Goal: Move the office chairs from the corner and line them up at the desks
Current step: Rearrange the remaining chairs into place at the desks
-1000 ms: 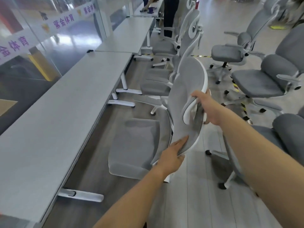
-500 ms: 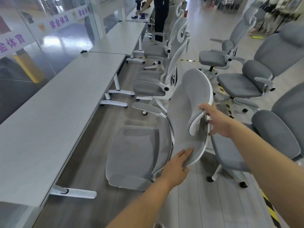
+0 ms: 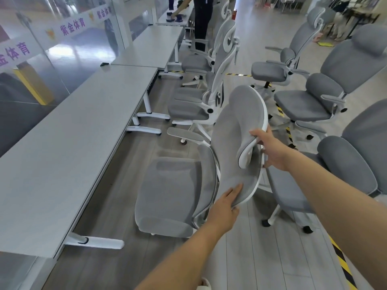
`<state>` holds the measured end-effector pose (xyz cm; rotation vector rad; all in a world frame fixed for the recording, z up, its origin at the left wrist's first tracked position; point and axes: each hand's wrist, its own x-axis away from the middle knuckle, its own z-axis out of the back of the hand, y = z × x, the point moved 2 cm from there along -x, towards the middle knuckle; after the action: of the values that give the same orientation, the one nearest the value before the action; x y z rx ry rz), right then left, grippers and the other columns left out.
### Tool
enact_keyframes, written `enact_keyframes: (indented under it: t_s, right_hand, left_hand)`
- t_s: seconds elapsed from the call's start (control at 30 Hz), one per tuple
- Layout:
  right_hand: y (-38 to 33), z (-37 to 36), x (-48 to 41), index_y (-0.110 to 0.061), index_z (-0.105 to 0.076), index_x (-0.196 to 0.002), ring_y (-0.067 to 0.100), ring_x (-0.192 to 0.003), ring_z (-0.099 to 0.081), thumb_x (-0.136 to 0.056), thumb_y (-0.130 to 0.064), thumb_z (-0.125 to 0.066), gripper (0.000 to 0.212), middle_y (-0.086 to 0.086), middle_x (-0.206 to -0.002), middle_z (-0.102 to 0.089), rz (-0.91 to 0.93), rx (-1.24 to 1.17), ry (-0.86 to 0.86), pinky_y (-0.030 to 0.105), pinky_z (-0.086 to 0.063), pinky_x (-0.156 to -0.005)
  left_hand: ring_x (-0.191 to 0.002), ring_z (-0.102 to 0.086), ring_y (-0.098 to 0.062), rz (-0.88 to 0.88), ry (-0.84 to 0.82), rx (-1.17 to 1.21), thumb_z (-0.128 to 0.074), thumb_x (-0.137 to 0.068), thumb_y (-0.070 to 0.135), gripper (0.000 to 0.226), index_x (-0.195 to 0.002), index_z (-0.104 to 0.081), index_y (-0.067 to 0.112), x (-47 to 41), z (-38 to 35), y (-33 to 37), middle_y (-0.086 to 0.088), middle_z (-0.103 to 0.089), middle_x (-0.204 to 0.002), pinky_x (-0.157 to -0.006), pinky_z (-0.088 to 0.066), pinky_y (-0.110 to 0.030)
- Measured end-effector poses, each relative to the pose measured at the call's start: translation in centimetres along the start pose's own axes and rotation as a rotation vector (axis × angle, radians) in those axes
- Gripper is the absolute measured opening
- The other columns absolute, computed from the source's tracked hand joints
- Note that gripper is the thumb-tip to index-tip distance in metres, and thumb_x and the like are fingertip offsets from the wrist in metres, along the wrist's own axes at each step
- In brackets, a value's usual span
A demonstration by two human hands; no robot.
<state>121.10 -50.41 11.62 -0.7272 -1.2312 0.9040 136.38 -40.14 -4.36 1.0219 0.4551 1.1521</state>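
Because the chair (image 3: 167, 191), seat just beside the desk (image 3: 73, 143), should roll lightly, I grip its stiff back rim (image 3: 265, 114) with my left hand (image 3: 225, 204) and right hand (image 3: 272, 152) (the mesh (image 3: 228, 143) would give).

An office: long grey desks (image 3: 88, 126) in a row, mesh swivel chairs (image 3: 188, 105), glass partition (image 3: 41, 38).

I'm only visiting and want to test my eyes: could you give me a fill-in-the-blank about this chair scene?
1. The left hand and right hand both hold the nearest mesh chair by its ____.
2. That chair's seat points toward a long ____.
3. The floor tape is striped black and ____.
Missing words: backrest; desk; yellow.
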Motion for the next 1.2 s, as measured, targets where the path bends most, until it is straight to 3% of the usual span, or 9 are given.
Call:
enact_keyframes:
  t_s: [0.27,0.4,0.5,0.57,0.67,0.77,0.87,0.97,1.2]
  right_hand:
    - [0.0,-0.2,0.2,-0.052,-0.032,-0.125,0.025,-0.114,-0.047,-0.085,-0.054,-0.055,0.047,-0.006,-0.13,-0.048,0.028,-0.002,0.023,0.064,-0.037,-0.096]
    - [0.0,-0.8,1.9,-0.045,-0.031,-0.127,0.007,-0.099,-0.054,-0.094,-0.043,-0.055,0.041,-0.021,-0.113,-0.052,0.211,-0.049,0.08,0.03,-0.044,-0.078]
    - [2.9,0.3,4.3,-0.044,-0.017,-0.148,0.002,-0.13,-0.034,-0.091,-0.049,-0.058,0.07,-0.024,-0.143,-0.032,0.315,0.01,0.121,0.031,-0.029,-0.103]
    - [6.4,2.4,7.2,-0.052,-0.017,-0.147,-0.003,-0.136,-0.018,-0.088,-0.051,-0.062,0.074,-0.027,-0.146,-0.022,0.363,0.193,0.199,0.031,-0.019,-0.111]
    - [12.7,6.5,13.2,-0.059,-0.017,-0.144,0.003,-0.145,0.002,-0.083,-0.057,-0.061,0.075,-0.023,-0.152,-0.011,0.296,0.454,0.374,0.041,-0.01,-0.119]
    - [18.3,11.6,18.0,-0.063,-0.019,-0.139,0.01,-0.149,0.002,-0.073,-0.073,-0.055,0.076,-0.015,-0.16,-0.011,0.213,0.441,0.515,0.05,-0.012,-0.12]
    - [22.1,17.7,21.4,-0.067,-0.018,-0.133,0.009,-0.148,-0.003,-0.068,-0.082,-0.052,0.074,-0.014,-0.16,-0.016,0.158,0.363,0.566,0.047,-0.014,-0.119]
    - [24.8,25.4,23.6,-0.067,-0.014,-0.134,0.011,-0.148,-0.007,-0.071,-0.083,-0.046,0.073,-0.013,-0.16,-0.018,0.173,0.376,0.656,0.048,-0.019,-0.118]
    - [30.1,41.2,26.5,-0.055,-0.008,-0.145,0.012,-0.149,0.006,-0.08,-0.072,-0.047,0.078,-0.016,-0.161,-0.002,0.027,0.425,0.73,0.043,-0.007,-0.118]
  left_hand:
    - [-0.144,-0.028,-0.014,0.006,-0.022,-0.002,-0.052,-0.098,0.022,0.074,-0.14,-0.012,0.068,-0.3,0.4,0.4,0.01,-0.025,-0.159,-0.118,-0.027,-0.033]
    - [-0.141,-0.033,-0.012,0.011,0.003,0.046,-0.055,-0.095,0.025,0.071,-0.139,-0.017,0.067,-0.1,0.4,-0.1,0.014,-0.031,-0.154,-0.115,-0.031,-0.031]
    - [-0.146,-0.021,-0.014,0.069,0.037,0.047,-0.059,-0.087,0.049,0.065,-0.136,-0.019,0.065,0.5,0.9,0.9,0.016,-0.022,-0.158,-0.119,-0.021,-0.041]
    - [-0.149,-0.006,-0.012,0.068,0.116,-0.052,-0.048,-0.078,0.07,0.077,-0.146,-0.013,0.057,1.9,1.1,2.7,0.019,-0.009,-0.161,-0.12,-0.009,-0.05]
    - [-0.149,0.002,-0.009,-0.006,0.252,-0.027,-0.034,-0.071,0.077,0.084,-0.148,-0.01,0.054,5.0,-0.1,7.4,0.022,-0.006,-0.161,-0.121,-0.005,-0.048]
    - [-0.148,0.008,-0.009,-0.072,0.206,-0.126,-0.03,-0.071,0.075,0.08,-0.145,-0.007,0.057,6.3,-4.3,12.0,0.024,0.0,-0.159,-0.121,0.0,-0.044]
    - [-0.149,0.011,-0.01,-0.111,0.102,-0.197,-0.03,-0.07,0.078,0.074,-0.135,0.002,0.067,5.3,-10.3,16.3,0.023,0.002,-0.159,-0.121,0.001,-0.045]
    - [-0.15,0.005,-0.015,-0.133,0.036,-0.29,-0.038,-0.075,0.077,0.075,-0.136,0.005,0.064,2.8,-17.3,20.5,0.016,-0.001,-0.162,-0.121,-0.002,-0.043]
    - [-0.15,0.01,-0.016,-0.205,-0.127,-0.388,-0.053,-0.085,0.066,0.082,-0.142,0.006,0.062,-3.6,-31.6,28.9,0.019,0.01,-0.161,-0.121,-0.003,-0.045]
